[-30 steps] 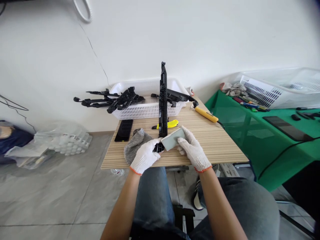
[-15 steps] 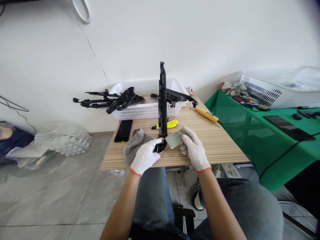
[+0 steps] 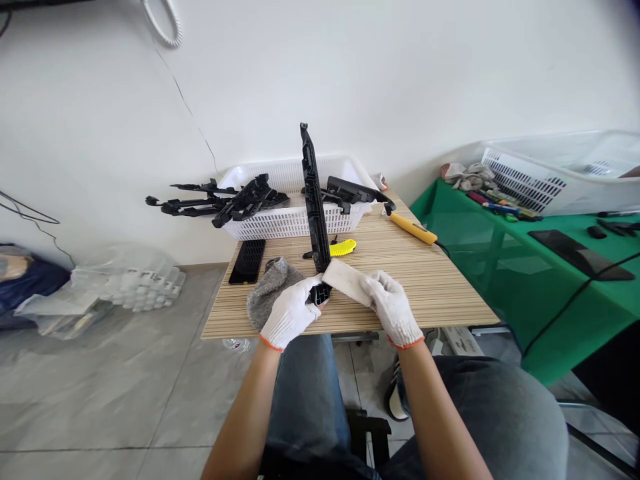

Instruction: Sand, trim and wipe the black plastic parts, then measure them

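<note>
At the near edge of the wooden surface (image 3: 430, 287), both gloved hands meet over one black plastic part (image 3: 314, 207). Left hand (image 3: 290, 313) has its fingers closed round the part's bottom end, standing it up; long axis runs near vertical, top tilted slightly left, base just off the front edge. Right hand (image 3: 393, 307) has its fingers closed on a pale flat block (image 3: 347, 281), sanding pad or sponge by the look, can't tell which; its left end touches the part's lower section, just above the left hand's grip. So the part sits left of the right hand, and the block comes at it sideways. Grip point itself is hidden under the left glove, and the part's base detail is too dark to read. Grey cloth (image 3: 270, 287) lies just left of the left hand. Further back: black grille piece (image 3: 247, 260), yellow utility knife (image 3: 340, 249), yellow-handled tool (image 3: 413, 229). At the wall, a white basket (image 3: 290, 220) with more black parts (image 3: 225, 199) lying across its rim. Green table (image 3: 500, 253) to the right, clutter there too small to make out.
</note>
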Action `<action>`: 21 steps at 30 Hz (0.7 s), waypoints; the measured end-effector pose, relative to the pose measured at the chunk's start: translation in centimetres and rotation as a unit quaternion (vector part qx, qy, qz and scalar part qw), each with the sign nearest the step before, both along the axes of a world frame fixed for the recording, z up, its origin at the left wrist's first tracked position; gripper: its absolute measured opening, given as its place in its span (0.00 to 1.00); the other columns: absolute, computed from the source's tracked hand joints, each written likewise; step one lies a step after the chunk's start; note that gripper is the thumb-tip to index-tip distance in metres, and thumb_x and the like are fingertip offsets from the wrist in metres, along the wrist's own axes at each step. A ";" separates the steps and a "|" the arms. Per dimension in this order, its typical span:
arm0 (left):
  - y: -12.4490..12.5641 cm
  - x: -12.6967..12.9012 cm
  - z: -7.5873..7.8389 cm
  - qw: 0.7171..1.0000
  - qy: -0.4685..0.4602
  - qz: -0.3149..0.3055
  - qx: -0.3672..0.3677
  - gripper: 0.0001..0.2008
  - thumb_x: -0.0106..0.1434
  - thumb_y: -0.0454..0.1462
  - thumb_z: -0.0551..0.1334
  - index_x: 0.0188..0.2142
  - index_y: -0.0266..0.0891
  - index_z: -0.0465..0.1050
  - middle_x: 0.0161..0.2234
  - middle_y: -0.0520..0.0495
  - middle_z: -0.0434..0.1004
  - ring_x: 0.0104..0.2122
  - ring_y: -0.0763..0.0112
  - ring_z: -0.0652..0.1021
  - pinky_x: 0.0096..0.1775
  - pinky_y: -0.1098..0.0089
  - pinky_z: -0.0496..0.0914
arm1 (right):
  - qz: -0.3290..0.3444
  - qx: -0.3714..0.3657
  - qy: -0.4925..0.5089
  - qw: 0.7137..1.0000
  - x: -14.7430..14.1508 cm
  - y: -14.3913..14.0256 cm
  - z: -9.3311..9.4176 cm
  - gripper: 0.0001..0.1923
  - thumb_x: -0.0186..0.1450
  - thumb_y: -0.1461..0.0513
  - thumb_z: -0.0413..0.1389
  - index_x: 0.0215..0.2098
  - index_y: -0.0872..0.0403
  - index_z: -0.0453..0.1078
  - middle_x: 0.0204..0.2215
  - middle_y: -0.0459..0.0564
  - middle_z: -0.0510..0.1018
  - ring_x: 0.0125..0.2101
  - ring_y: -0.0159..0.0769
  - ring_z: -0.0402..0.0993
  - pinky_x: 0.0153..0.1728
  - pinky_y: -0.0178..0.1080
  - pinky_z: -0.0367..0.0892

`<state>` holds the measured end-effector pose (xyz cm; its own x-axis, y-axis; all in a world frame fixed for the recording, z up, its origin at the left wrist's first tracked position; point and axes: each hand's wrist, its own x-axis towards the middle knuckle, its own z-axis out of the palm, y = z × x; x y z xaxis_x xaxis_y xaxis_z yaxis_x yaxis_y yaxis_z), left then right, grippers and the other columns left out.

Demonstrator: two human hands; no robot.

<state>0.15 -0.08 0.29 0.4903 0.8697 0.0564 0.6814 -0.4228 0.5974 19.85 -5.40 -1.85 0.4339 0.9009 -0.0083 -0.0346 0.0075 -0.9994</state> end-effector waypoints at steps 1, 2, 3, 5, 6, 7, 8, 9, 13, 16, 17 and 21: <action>0.0 0.0 0.0 1.000 0.003 0.001 0.000 0.23 0.61 0.38 0.64 0.57 0.48 0.72 0.48 0.51 0.82 0.47 0.63 0.81 0.49 0.68 0.73 | 0.005 -0.012 -0.024 1.000 0.0 0.1 0.1 0.19 0.55 0.48 0.59 0.21 0.52 0.60 0.15 0.39 0.61 0.19 0.26 0.55 0.18 0.31 0.55; 0.0 0.0 0.0 1.000 0.003 0.001 0.000 0.23 0.61 0.38 0.64 0.57 0.48 0.72 0.48 0.51 0.83 0.47 0.63 0.81 0.48 0.68 0.73 | 0.003 -0.030 -0.041 0.999 0.0 0.1 0.3 0.18 0.55 0.48 0.59 0.22 0.52 0.62 0.17 0.40 0.63 0.20 0.28 0.58 0.18 0.31 0.57; 0.0 0.0 0.0 1.000 -0.001 0.000 0.001 0.23 0.61 0.38 0.64 0.57 0.48 0.72 0.48 0.51 0.82 0.47 0.63 0.81 0.48 0.68 0.72 | -0.007 -0.047 -0.048 0.998 -0.1 0.2 0.4 0.17 0.55 0.47 0.58 0.24 0.52 0.65 0.19 0.41 0.66 0.22 0.29 0.60 0.19 0.31 0.59; 0.0 0.0 -0.1 1.000 -0.011 -0.003 0.004 0.24 0.61 0.38 0.64 0.57 0.47 0.72 0.49 0.50 0.82 0.48 0.63 0.81 0.49 0.69 0.72 | -0.019 -0.064 -0.036 0.997 0.0 0.2 0.6 0.18 0.56 0.46 0.56 0.29 0.52 0.68 0.22 0.43 0.70 0.23 0.31 0.64 0.19 0.32 0.62; 0.0 0.0 -0.1 1.000 -0.014 -0.005 0.005 0.23 0.61 0.38 0.64 0.57 0.47 0.72 0.49 0.50 0.82 0.48 0.63 0.81 0.49 0.68 0.72 | -0.006 -0.063 -0.027 0.998 0.0 0.2 0.6 0.19 0.56 0.45 0.56 0.30 0.53 0.68 0.22 0.43 0.71 0.22 0.31 0.64 0.19 0.32 0.62; 0.0 0.0 -0.1 1.000 -0.013 -0.006 0.006 0.23 0.61 0.38 0.64 0.56 0.47 0.72 0.48 0.50 0.82 0.47 0.63 0.81 0.49 0.68 0.72 | 0.018 -0.059 -0.023 0.998 0.0 0.1 0.7 0.20 0.56 0.45 0.56 0.30 0.53 0.68 0.22 0.43 0.71 0.21 0.30 0.64 0.19 0.32 0.62; 0.0 0.0 -0.1 1.000 -0.008 -0.005 0.007 0.21 0.62 0.38 0.64 0.55 0.46 0.73 0.47 0.49 0.83 0.46 0.62 0.81 0.48 0.68 0.72 | 0.046 -0.058 -0.027 0.997 0.0 0.0 0.7 0.20 0.56 0.45 0.56 0.29 0.53 0.68 0.20 0.42 0.70 0.20 0.29 0.63 0.18 0.32 0.61; 0.0 0.1 -0.1 1.000 -0.001 -0.004 0.008 0.20 0.62 0.39 0.64 0.54 0.46 0.74 0.45 0.49 0.83 0.45 0.62 0.81 0.47 0.68 0.73 | 0.067 -0.062 -0.038 0.995 0.0 -0.1 0.7 0.19 0.56 0.45 0.56 0.29 0.53 0.68 0.20 0.42 0.69 0.19 0.29 0.63 0.19 0.32 0.61; 0.1 0.0 -0.3 1.000 0.002 -0.005 0.018 0.21 0.61 0.39 0.64 0.55 0.47 0.73 0.48 0.49 0.82 0.46 0.63 0.81 0.47 0.69 0.72 | 0.002 -0.071 -0.074 0.995 -0.2 -0.3 1.0 0.19 0.58 0.46 0.54 0.33 0.54 0.70 0.21 0.42 0.71 0.18 0.29 0.65 0.21 0.33 0.61; 0.2 0.0 -0.4 1.000 0.005 -0.008 0.019 0.21 0.61 0.39 0.64 0.55 0.46 0.73 0.47 0.49 0.82 0.46 0.62 0.81 0.47 0.68 0.72 | 0.041 -0.072 -0.082 0.993 -0.3 -0.3 1.3 0.19 0.57 0.46 0.54 0.31 0.54 0.70 0.19 0.43 0.71 0.18 0.29 0.64 0.20 0.33 0.60; 0.2 0.0 -0.4 1.000 0.010 -0.007 0.017 0.20 0.62 0.40 0.64 0.54 0.46 0.74 0.46 0.49 0.83 0.46 0.62 0.81 0.47 0.68 0.72 | 0.059 -0.074 -0.086 0.992 -0.2 -0.3 1.3 0.19 0.57 0.47 0.55 0.30 0.54 0.70 0.18 0.42 0.70 0.18 0.29 0.64 0.20 0.34 0.60; 0.0 0.0 -0.1 1.000 0.004 -0.009 0.012 0.22 0.62 0.40 0.64 0.56 0.47 0.72 0.49 0.49 0.82 0.48 0.63 0.80 0.49 0.69 0.71 | 0.020 -0.073 -0.068 0.995 -0.2 -0.3 1.2 0.19 0.57 0.46 0.55 0.31 0.53 0.69 0.18 0.43 0.71 0.18 0.29 0.65 0.21 0.33 0.60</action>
